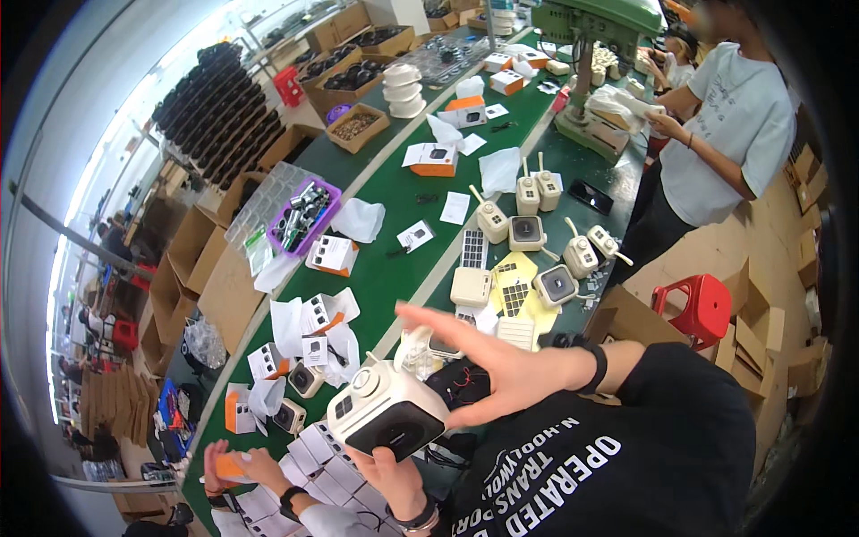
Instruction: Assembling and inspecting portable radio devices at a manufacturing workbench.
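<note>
A cream, box-shaped device that looks like a small speaker (386,407) is in my left hand (395,483), whose thumb presses on its black grille. Its top, with a round knob and dark buttons, faces up and to the left. Over to its right, my right hand (506,362) is open with fingers stretched out. The right thumb is close to the device's edge; I cannot tell whether it touches. Beneath that hand lie a black pouch-like item (461,383) with red thin lines and another cream device, partly hidden.
Cream devices (528,231), some with antennas, stand by yellow sticker sheets (514,291). White-and-orange boxes (333,254) line the green belt (394,268). A co-worker's hands (242,467) hold an orange item above white boxes (327,465). Another person (729,125) stands beyond a red stool (691,309).
</note>
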`<state>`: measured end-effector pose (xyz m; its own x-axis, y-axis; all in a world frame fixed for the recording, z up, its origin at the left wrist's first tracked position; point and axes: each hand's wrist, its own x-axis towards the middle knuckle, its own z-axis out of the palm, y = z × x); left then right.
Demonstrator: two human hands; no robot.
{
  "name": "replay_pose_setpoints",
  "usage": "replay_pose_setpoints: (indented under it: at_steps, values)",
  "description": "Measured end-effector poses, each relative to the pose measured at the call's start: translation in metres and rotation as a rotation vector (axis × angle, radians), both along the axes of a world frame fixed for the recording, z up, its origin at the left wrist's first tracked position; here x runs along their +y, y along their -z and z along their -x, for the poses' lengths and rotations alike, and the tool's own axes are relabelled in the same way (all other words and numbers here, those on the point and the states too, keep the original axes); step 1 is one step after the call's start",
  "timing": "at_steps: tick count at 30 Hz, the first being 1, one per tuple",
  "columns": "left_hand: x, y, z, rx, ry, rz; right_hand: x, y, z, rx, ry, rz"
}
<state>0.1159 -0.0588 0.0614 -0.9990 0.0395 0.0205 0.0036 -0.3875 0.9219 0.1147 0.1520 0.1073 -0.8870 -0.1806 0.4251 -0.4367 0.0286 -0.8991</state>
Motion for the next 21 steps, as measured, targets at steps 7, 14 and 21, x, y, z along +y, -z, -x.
replay_pose_setpoints:
  at_steps: [7,14,21]
  values:
    - [0.010,-0.025,-0.025,0.391,0.025,0.201,-0.018,0.014,-0.025,-0.082,-0.179,0.240]
    - [-0.020,-0.029,-0.037,0.715,0.057,0.498,-0.028,0.007,-0.044,-0.296,-0.382,0.338]
    - [0.005,-0.023,-0.047,0.478,-0.114,0.310,-0.032,0.018,-0.041,-0.427,-0.302,0.455]
